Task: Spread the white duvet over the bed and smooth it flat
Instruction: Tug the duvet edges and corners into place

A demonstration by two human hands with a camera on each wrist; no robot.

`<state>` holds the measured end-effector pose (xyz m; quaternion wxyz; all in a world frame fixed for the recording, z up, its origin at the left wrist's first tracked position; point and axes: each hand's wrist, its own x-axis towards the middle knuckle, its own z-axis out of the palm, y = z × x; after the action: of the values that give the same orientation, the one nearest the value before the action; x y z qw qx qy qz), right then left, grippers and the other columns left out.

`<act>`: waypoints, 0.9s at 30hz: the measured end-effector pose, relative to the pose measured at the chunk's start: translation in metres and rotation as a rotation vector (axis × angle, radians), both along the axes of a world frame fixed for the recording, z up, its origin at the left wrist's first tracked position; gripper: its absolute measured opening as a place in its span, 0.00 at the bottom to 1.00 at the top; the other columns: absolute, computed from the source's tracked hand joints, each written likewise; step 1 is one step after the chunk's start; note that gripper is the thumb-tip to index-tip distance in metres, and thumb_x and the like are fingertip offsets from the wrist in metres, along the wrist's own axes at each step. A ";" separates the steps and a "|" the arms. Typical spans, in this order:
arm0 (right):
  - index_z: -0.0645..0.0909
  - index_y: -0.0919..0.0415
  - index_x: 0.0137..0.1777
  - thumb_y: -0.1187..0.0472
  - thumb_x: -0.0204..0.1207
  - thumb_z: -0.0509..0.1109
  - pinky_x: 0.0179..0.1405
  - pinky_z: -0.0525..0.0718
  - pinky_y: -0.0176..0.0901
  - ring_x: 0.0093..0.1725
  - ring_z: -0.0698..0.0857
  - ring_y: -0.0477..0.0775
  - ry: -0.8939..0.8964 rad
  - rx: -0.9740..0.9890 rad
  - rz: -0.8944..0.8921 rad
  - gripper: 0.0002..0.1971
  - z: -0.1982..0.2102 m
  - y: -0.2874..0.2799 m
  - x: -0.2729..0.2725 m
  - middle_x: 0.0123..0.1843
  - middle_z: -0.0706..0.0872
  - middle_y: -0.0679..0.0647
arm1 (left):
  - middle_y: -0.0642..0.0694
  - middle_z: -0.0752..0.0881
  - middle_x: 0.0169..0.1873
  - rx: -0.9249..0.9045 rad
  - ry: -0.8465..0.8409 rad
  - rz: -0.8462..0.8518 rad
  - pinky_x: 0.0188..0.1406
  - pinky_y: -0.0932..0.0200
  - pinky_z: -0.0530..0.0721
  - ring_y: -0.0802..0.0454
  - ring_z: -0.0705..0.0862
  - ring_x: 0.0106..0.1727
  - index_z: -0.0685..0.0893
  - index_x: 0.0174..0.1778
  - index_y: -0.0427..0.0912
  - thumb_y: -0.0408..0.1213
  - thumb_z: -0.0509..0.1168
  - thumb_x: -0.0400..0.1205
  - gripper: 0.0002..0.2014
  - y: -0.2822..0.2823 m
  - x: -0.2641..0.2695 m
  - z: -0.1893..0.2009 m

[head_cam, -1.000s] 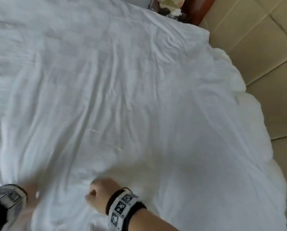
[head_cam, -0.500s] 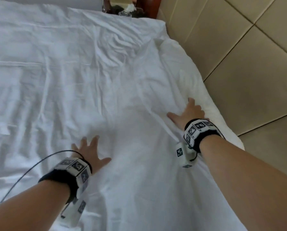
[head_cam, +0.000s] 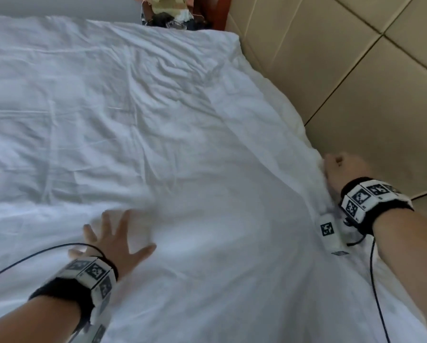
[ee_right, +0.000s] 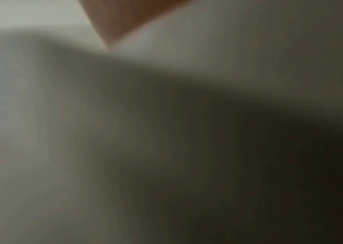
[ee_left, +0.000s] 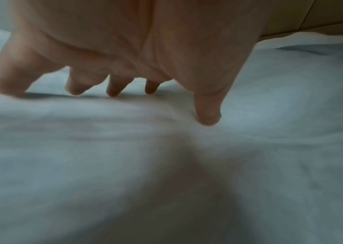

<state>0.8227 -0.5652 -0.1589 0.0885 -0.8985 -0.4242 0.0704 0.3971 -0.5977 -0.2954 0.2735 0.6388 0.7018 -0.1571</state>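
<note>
The white duvet (head_cam: 182, 120) covers the bed, creased toward the far right corner. My left hand (head_cam: 113, 238) lies flat on it at the near left with fingers spread. In the left wrist view its fingertips (ee_left: 114, 89) press into the duvet (ee_left: 166, 165). My right hand (head_cam: 343, 169) is curled at the duvet's right edge beside the wall and seems to grip that edge. The right wrist view is dark and blurred, showing only white cloth (ee_right: 61, 132).
Beige padded wall panels (head_cam: 356, 70) run close along the bed's right side. A cluttered bedside spot with a red-brown wooden post (head_cam: 217, 13) sits past the far corner. Thin black cables (head_cam: 375, 293) hang from both wristbands.
My right hand went from flat with spread fingers on the duvet to curled at its right edge. My left hand stays flat, a little further forward. The view has shifted.
</note>
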 end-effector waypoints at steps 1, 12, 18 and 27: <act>0.77 0.61 0.59 0.45 0.80 0.59 0.56 0.78 0.50 0.56 0.81 0.63 0.037 0.130 0.063 0.20 0.009 0.010 -0.020 0.59 0.84 0.62 | 0.50 0.34 0.83 -0.022 0.004 -0.014 0.73 0.24 0.62 0.32 0.43 0.83 0.33 0.79 0.65 0.77 0.53 0.68 0.50 -0.003 0.000 -0.001; 0.75 0.65 0.68 0.64 0.78 0.63 0.48 0.75 0.49 0.59 0.82 0.68 -0.278 -0.221 0.454 0.18 0.022 0.090 -0.062 0.60 0.82 0.68 | 0.45 0.37 0.84 -0.071 -0.023 -0.054 0.82 0.35 0.49 0.40 0.43 0.85 0.33 0.81 0.57 0.81 0.43 0.62 0.55 -0.010 -0.016 -0.036; 0.80 0.78 0.57 0.67 0.73 0.71 0.45 0.75 0.50 0.54 0.84 0.72 -0.299 -0.476 0.071 0.16 0.025 0.077 0.051 0.53 0.84 0.76 | 0.50 0.34 0.83 -0.053 -0.009 -0.016 0.74 0.26 0.63 0.33 0.42 0.83 0.37 0.81 0.63 0.73 0.54 0.72 0.47 -0.002 -0.020 -0.008; 0.59 0.63 0.81 0.18 0.32 0.73 0.70 0.74 0.60 0.72 0.74 0.67 0.175 -0.173 0.030 0.77 -0.013 0.130 -0.047 0.78 0.70 0.64 | 0.48 0.25 0.78 -0.115 0.018 0.070 0.74 0.24 0.58 0.31 0.33 0.81 0.28 0.77 0.65 0.79 0.62 0.55 0.64 0.014 -0.013 -0.028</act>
<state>0.7762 -0.4348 -0.1723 0.0464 -0.8867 -0.4207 0.1860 0.3841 -0.5836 -0.3236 0.3089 0.5956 0.7158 -0.1934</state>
